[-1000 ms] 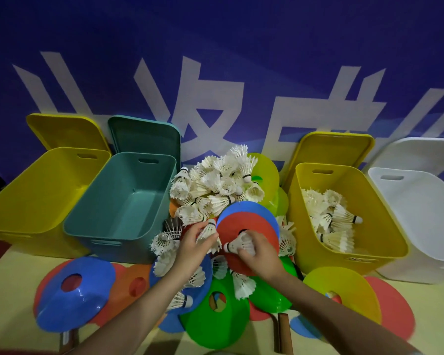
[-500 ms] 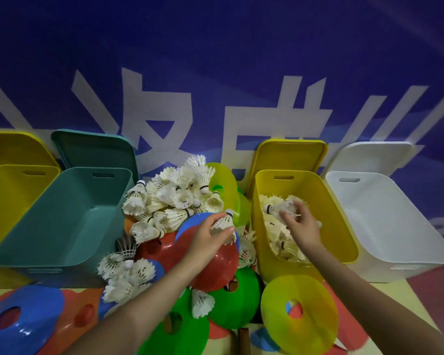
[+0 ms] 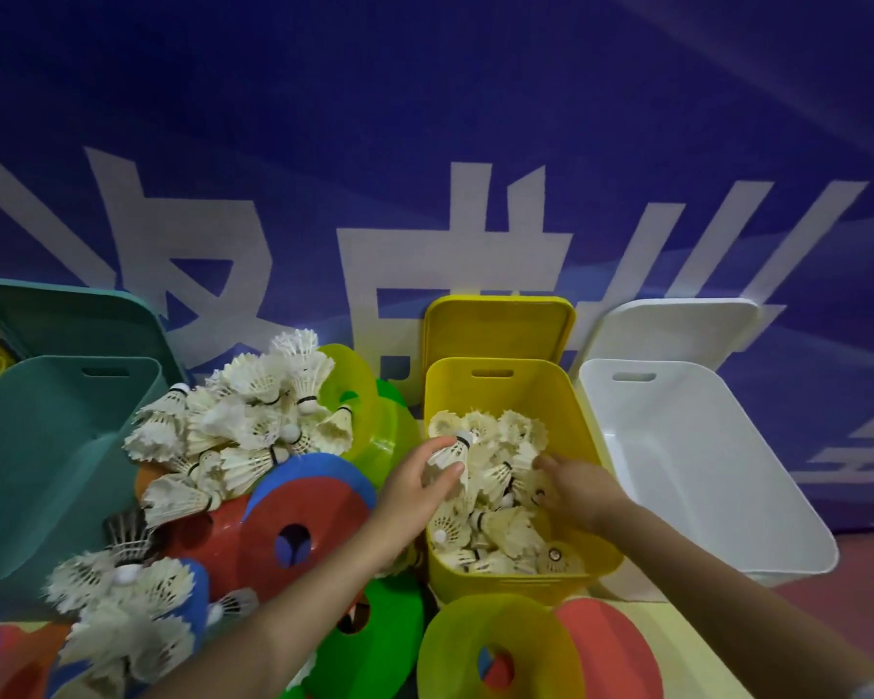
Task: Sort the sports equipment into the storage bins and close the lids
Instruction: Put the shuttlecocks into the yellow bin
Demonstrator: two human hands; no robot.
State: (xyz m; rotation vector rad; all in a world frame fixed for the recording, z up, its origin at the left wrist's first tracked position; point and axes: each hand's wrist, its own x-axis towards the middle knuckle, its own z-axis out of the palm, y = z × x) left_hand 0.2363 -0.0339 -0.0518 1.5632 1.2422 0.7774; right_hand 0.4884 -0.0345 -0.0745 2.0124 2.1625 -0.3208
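Left hand: the left hand (image 3: 415, 489) pinches 1 white shuttlecock (image 3: 450, 454) between thumb and fingers, cork end up, over the left rim of the yellow bin (image 3: 566, 391).
Right hand: the right hand (image 3: 573, 489) is inside the yellow bin, fingers loosely spread over the shuttlecocks there; nothing is seen in its grasp.
Yellow bin: holds a heap of white shuttlecocks (image 3: 495, 517) covering its floor; its yellow lid (image 3: 498, 327) stands open behind it.
White bin: the white bin (image 3: 702, 466) sits just right of the yellow bin, nothing visible inside; its white lid (image 3: 677, 327) leans open behind.
Teal bin: the teal bin (image 3: 36, 461) is well left of the yellow bin, interior bare as far as it shows; its teal lid (image 3: 72, 320) is raised behind it.
Loose pile: a mound of shuttlecocks (image 3: 248, 421) lies left of the yellow bin, between it and the teal bin, on stacked disc cones, among them a red cone (image 3: 314, 517).
Front of the yellow bin: a yellow cone (image 3: 495, 653) and a green cone (image 3: 374, 643) lie near its front wall.
Change: 0.5 s ago the left hand was at the loose pile over the red cone; now it is at the yellow bin's rim with the shuttlecock. The right hand remains in the yellow bin, now farther toward its right side.
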